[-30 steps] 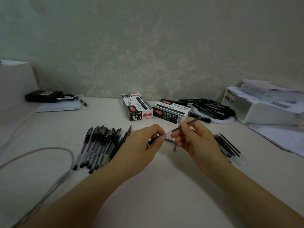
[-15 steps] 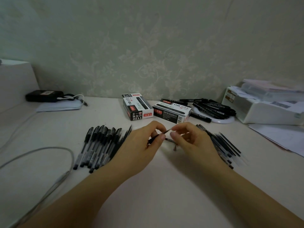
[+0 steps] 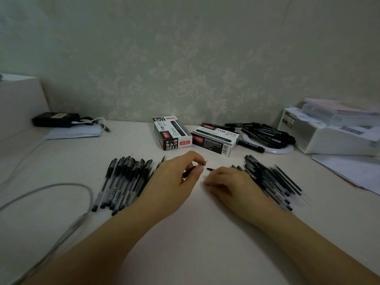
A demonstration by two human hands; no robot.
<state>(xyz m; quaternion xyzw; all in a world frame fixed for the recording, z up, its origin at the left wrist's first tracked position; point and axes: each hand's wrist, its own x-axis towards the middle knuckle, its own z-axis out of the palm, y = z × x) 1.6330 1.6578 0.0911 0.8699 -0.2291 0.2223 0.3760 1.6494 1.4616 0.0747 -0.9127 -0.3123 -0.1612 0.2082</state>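
Head view: pen assembly, part-joining step. Left hand [image 3: 181, 175] pinches thin pen part [image 3: 194, 167] between thumb and fingers, metal tip up, just above table. Right hand [image 3: 231, 183] palm-down, fingers bent; can't tell if holding anything. Small black piece [image 3: 210, 169] lies just past its fingertips. Next, likely: pick up piece, align it on tip.

**Two Hands Close Together**

Our left hand [image 3: 178, 177] is lifted a little. Its thumb and fingers pinch a thin pen piece [image 3: 192, 169]. Our right hand [image 3: 232, 183] lies low, palm down, fingers loosely bent. Both bare arms reach forward, with the hands near each other.
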